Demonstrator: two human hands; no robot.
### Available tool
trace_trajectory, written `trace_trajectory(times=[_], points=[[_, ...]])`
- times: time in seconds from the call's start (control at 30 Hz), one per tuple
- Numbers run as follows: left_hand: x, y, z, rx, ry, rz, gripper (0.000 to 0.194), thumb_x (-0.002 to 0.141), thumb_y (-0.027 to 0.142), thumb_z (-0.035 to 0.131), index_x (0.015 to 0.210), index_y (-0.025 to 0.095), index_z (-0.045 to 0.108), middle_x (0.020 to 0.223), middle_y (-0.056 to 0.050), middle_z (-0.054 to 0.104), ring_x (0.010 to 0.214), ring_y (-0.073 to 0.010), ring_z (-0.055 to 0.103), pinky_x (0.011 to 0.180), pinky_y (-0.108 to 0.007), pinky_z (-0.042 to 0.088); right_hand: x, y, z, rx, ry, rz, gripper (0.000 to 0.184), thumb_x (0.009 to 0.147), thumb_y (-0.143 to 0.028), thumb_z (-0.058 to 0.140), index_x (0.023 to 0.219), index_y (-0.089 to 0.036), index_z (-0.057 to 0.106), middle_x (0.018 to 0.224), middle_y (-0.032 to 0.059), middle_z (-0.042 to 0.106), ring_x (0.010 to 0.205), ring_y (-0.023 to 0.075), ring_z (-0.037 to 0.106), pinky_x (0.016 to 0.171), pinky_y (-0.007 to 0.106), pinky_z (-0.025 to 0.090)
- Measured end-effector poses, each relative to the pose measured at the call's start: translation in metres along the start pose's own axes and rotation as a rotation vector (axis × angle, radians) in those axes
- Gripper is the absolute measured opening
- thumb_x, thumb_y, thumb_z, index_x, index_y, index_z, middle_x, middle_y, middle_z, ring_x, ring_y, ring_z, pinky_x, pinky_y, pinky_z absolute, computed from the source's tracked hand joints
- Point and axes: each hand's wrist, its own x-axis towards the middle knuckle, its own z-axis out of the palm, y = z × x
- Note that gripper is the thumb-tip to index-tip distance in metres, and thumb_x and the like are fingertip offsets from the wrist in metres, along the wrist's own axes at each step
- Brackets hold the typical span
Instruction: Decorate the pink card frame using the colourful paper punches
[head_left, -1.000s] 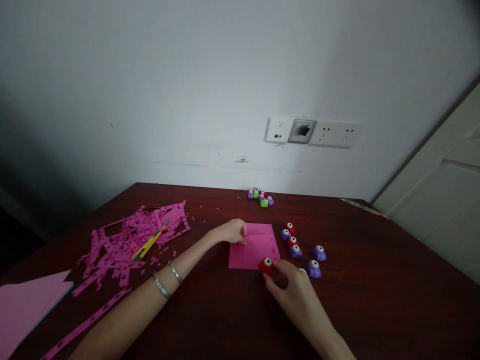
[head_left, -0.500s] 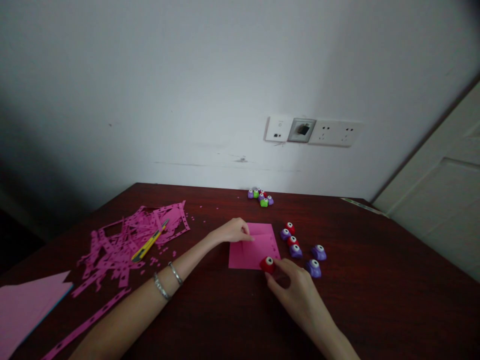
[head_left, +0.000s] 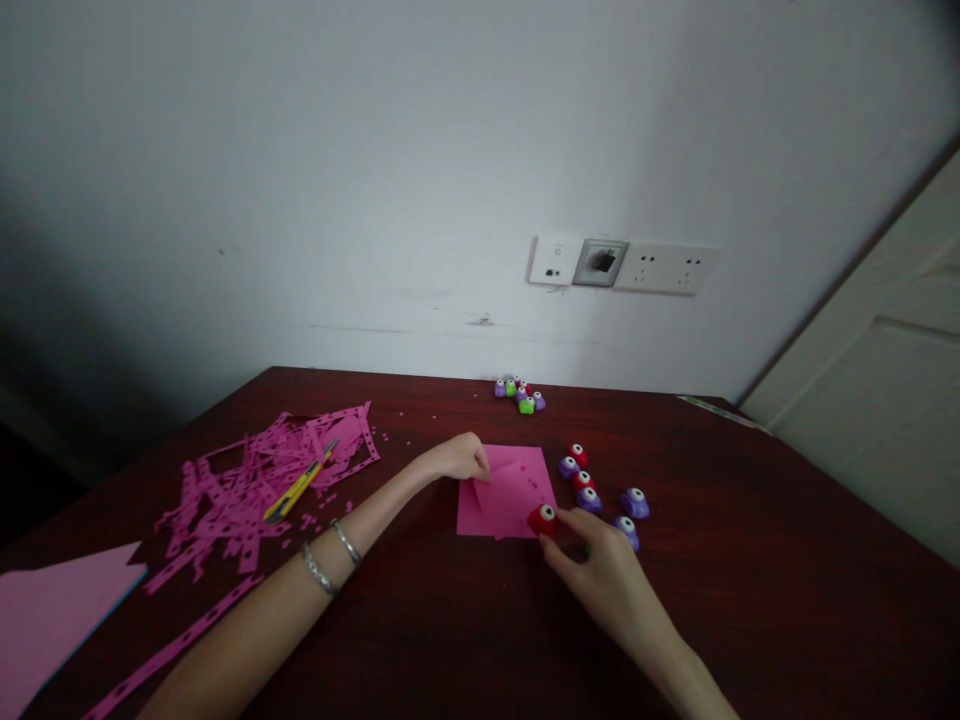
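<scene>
My left hand [head_left: 459, 458] pinches the edge of a small pink paper [head_left: 501, 496]. That paper lies at a slant over a larger pink square sheet [head_left: 471, 520], with a few small dark marks near its upper right. My right hand [head_left: 600, 555] grips a red craft punch [head_left: 543, 519] with a white round top between thumb and fingers, at the sheet's lower right corner. Beside that hand stand two purple punches, one farther right [head_left: 634, 502] and one partly hidden [head_left: 627, 530]. A bit of green shows behind my right fingers.
Red and purple punches [head_left: 583, 481] form a row right of the sheet. Several more [head_left: 521, 393] cluster near the wall. Left lie pink paper scraps [head_left: 217, 500] with a yellow utility knife [head_left: 300, 485] on top, a punched strip [head_left: 172, 650] and stacked pink sheets [head_left: 60, 620].
The small pink paper has turned to a slant on the square sheet, and my left hand has drawn slightly left. My right hand and the red punch have shifted slightly right and up.
</scene>
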Motion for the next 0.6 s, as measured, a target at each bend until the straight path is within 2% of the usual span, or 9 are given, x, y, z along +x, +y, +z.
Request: trace_trajectory(times=[0.23,0.33,0.4,0.5,0.6], points=[[-0.011,-0.006,-0.006,-0.315,-0.007,-0.1,0.011,0.062,0.022,0.059,0.061,0.013,0.064,0.044,0.002,0.052,0.043,-0.0075,0.045,0.043,-0.021,0.028,0.018,0.022,-0.028,0.088,-0.046,0.035,0.021,0.074,-0.027,0.054,0.086,-0.016,0.067,0.066,0.0018,0.063,0.059,0.0153,0.059,0.055,0.024,0.047],[-0.014,-0.007,-0.005,-0.488,-0.007,-0.145,0.011,0.063,0.023,0.06,0.058,0.013,0.06,0.046,0.001,0.053,0.043,-0.0069,0.045,0.044,-0.021,0.028,0.034,0.033,-0.04,0.114,-0.055,0.072,0.023,0.072,-0.029,0.058,0.087,-0.015,0.067,0.069,0.0026,0.064,0.059,0.0149,0.059,0.049,0.023,0.047],[-0.015,-0.005,-0.004,-0.575,-0.002,-0.168,0.013,0.063,0.024,0.062,0.058,0.013,0.058,0.048,0.001,0.053,0.044,-0.0073,0.046,0.045,-0.022,0.029,0.045,0.038,-0.047,0.144,-0.121,0.1,0.025,0.072,-0.03,0.057,0.089,-0.014,0.066,0.07,0.0028,0.064,0.057,0.0143,0.058,0.046,0.022,0.047],[-0.018,0.0,-0.002,-0.657,0.051,-0.205,0.013,0.064,0.023,0.062,0.06,0.013,0.057,0.049,0.001,0.053,0.046,-0.0079,0.048,0.046,-0.022,0.029,0.062,0.04,-0.054,0.142,-0.238,0.042,0.022,0.074,-0.028,0.056,0.087,-0.015,0.066,0.07,0.0022,0.063,0.057,0.0131,0.057,0.049,0.023,0.048],[-0.022,0.007,-0.001,-0.694,0.106,-0.223,0.013,0.066,0.022,0.061,0.06,0.012,0.056,0.055,-0.002,0.059,0.045,-0.0067,0.045,0.047,-0.022,0.03,0.074,0.04,-0.056,0.098,-0.27,-0.054,0.016,0.073,-0.027,0.058,0.081,-0.016,0.067,0.071,0.0024,0.063,0.063,0.014,0.058,0.057,0.024,0.048]])
